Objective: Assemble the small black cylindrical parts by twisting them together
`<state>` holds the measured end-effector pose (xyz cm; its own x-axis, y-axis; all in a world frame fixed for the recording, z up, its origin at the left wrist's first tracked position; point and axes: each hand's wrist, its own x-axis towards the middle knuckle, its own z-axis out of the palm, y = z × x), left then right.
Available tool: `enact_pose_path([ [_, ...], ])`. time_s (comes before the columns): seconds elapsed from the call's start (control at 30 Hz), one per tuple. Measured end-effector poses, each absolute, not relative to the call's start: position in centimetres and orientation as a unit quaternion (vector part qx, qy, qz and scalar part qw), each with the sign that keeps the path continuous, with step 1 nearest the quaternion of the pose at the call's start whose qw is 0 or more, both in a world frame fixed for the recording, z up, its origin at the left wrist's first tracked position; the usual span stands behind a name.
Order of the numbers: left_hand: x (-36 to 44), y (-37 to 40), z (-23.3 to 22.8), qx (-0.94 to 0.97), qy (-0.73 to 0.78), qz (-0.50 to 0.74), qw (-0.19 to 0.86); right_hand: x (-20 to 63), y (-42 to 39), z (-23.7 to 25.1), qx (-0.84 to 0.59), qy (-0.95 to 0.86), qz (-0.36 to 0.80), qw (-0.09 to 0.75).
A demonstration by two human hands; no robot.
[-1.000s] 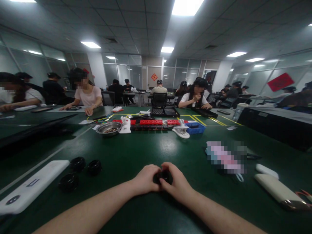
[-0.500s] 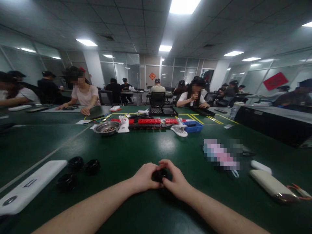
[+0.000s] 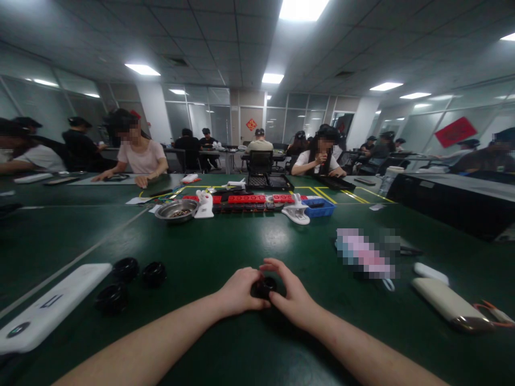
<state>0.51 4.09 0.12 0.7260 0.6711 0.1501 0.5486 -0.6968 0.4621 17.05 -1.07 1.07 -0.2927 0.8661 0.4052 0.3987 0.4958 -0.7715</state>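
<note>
In front of me, close above or on the green table, is a small round black glossy part (image 3: 266, 288) with a raised rim. My left hand (image 3: 240, 291) is curled round its left side, thumb along the near side. My right hand (image 3: 293, 294) is curved loosely about its right side. The right thumb tip touches the near right edge, while the right fingers arch over the far side with a small gap. Fingers partly hide the part. To the left stand three similar black round parts (image 3: 154, 274), beside a long white device (image 3: 52, 305).
Farther back are a metal bowl (image 3: 177, 210) of small pieces, white clamps (image 3: 296, 210), a red strip (image 3: 246, 199) and a blue tray (image 3: 319, 208). At right lie a blurred pink item (image 3: 365, 253) and a cream-coloured device (image 3: 448, 302). Co-workers sit across the table.
My right fingers have loosened and lifted slightly away from the black part, and more of its top shows. My left hand has barely moved.
</note>
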Motion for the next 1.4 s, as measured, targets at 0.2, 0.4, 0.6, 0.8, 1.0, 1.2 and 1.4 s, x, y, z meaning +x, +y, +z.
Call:
enact_pose_path([
  [0.2, 0.5, 4.0, 0.2, 0.907, 0.34, 0.152, 0.195, 17.4, -0.5, 0.2, -0.488, -0.719, 0.213, 0.446],
  [0.4, 0.5, 4.1, 0.0, 0.906, 0.345, 0.147, 0.194, 17.2, -0.6, 0.7, -0.461, -0.742, 0.238, 0.425],
  [0.6, 0.6, 4.0, 0.1, 0.906, 0.35, 0.145, 0.191, 17.4, -1.1, 1.4, -0.435, -0.754, 0.263, 0.417],
  [0.8, 0.6, 3.9, 0.3, 0.906, 0.349, 0.145, 0.192, 17.3, -0.4, 0.4, -0.481, -0.723, 0.234, 0.437],
  [1.0, 0.5, 4.0, 0.1, 0.907, 0.348, 0.146, 0.188, 17.7, -0.6, 1.2, -0.436, -0.739, 0.285, 0.428],
  [1.2, 0.6, 3.9, 0.3, 0.909, 0.34, 0.149, 0.19, 17.5, -0.7, 1.0, -0.484, -0.734, 0.229, 0.418],
  [1.4, 0.4, 4.0, 0.1, 0.908, 0.342, 0.15, 0.188, 17.6, -1.0, 1.5, -0.426, -0.773, 0.261, 0.391],
])
